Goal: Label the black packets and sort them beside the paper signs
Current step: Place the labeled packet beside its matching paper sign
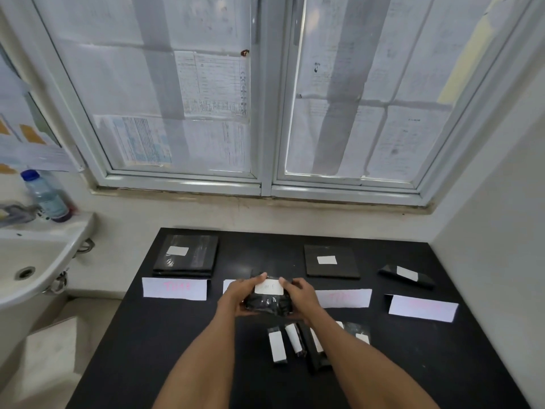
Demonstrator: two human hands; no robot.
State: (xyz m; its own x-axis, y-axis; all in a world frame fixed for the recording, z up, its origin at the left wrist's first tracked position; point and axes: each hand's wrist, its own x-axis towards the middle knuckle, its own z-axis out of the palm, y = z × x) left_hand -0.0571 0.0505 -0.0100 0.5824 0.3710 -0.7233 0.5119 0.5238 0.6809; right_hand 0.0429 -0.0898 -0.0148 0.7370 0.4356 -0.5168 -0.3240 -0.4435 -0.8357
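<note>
Now our left hand and right hand both grasp a labelled black packet above the tabletop, over the second paper sign; next, probably, we set it beside that sign.

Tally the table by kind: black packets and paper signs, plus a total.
Paper signs: 4
Black packets behind the signs: 3
Black packet held by left hand and right hand: 1
Unsorted black packets in front of the signs, partly hidden: 4 visible
Total: 12
</note>
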